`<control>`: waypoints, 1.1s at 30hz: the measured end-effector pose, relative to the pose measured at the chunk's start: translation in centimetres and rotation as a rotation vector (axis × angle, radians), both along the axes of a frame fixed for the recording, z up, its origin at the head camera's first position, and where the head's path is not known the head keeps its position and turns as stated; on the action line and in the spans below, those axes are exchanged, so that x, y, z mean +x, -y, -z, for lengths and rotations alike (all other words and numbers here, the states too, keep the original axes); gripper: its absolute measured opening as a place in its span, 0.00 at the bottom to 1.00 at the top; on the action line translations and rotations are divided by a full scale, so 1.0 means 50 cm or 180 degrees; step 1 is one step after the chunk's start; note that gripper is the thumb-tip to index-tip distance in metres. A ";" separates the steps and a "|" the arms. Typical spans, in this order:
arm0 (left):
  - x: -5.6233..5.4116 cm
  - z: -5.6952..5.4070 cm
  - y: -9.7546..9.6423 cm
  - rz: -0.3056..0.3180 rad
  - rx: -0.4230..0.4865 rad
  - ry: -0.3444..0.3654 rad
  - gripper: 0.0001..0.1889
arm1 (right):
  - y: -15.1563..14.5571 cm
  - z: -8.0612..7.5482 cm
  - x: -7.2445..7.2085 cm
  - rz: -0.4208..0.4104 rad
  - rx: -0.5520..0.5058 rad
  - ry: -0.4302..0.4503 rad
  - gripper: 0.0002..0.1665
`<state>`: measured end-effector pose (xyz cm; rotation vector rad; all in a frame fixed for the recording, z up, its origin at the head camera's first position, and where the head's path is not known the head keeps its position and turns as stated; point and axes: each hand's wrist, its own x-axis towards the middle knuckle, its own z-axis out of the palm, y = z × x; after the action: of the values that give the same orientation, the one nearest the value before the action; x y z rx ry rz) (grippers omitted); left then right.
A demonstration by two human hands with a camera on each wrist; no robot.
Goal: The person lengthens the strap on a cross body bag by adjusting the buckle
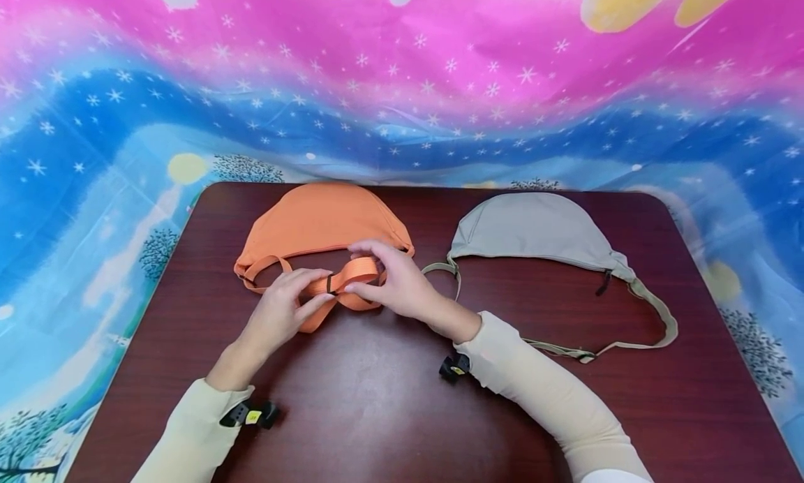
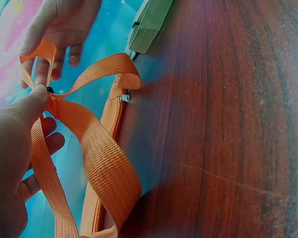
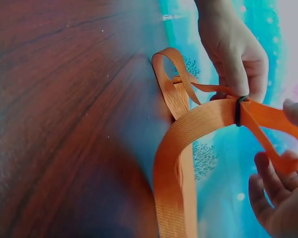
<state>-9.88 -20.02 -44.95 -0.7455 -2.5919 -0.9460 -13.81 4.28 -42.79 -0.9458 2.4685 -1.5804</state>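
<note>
An orange waist bag (image 1: 326, 218) lies near the far edge of the table, its webbing strap (image 2: 107, 158) lifted in front of it. My left hand (image 1: 276, 312) pinches the strap between thumb and fingers beside a small black slider (image 3: 240, 111). To the right of the slider, my right hand (image 1: 405, 287) holds a loop of the same strap between thumb and fingers. More of the strap hangs in curves below both hands. The left wrist view shows a metal zipper pull (image 2: 124, 98) on the bag's edge.
A grey waist bag (image 1: 534, 228) lies at the right on the dark wooden table (image 1: 377, 413). Its strap (image 1: 666, 322) curls toward the table's right side, with a dark zipper pull (image 1: 604, 283) hanging nearby. A colourful printed cloth (image 1: 402, 71) hangs behind the table.
</note>
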 end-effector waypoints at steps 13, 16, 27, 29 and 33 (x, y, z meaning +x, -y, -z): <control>0.005 -0.003 0.001 0.0060 -0.0098 0.0006 0.22 | 0.034 -0.026 0.010 0.0023 0.1276 -0.0929 0.26; 0.006 -0.003 0.003 0.0046 -0.0115 0.0013 0.21 | 0.039 -0.028 0.010 0.0044 0.1349 -0.1009 0.22; 0.009 -0.003 0.005 0.0061 -0.0127 0.0061 0.21 | 0.041 -0.020 0.011 -0.0002 0.1515 -0.1011 0.16; 0.008 -0.003 0.004 0.0070 -0.0131 0.0048 0.21 | 0.042 -0.019 0.011 0.0004 0.1500 -0.1072 0.15; 0.005 -0.003 0.004 0.0086 -0.0129 0.0053 0.20 | 0.042 -0.021 0.011 0.0030 0.1483 -0.1132 0.14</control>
<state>-9.63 -20.21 -44.80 -0.7885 -2.6288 -0.9138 -13.25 2.18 -41.73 -1.2047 2.8798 -0.8186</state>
